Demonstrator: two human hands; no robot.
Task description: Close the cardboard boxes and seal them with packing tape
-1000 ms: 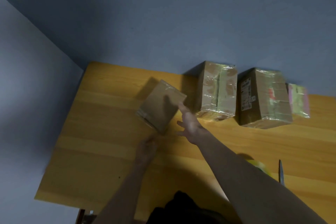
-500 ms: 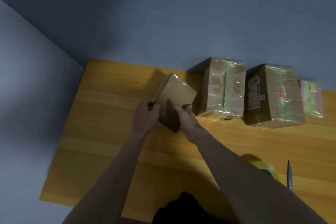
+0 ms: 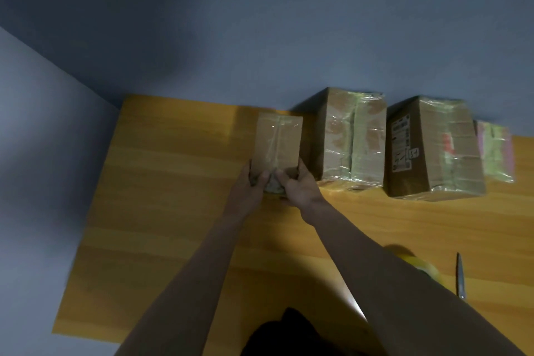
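Both hands, the left hand (image 3: 250, 182) and right hand (image 3: 297, 185), hold the near end of the small taped box (image 3: 278, 145), so next probably comes pressing this tape end flat.

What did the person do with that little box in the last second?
Both hands, left hand and right hand, took hold of the small brown cardboard box and turned it square beside the taped boxes. The two larger taped cardboard boxes, yellow tape roll and scissors stayed put.
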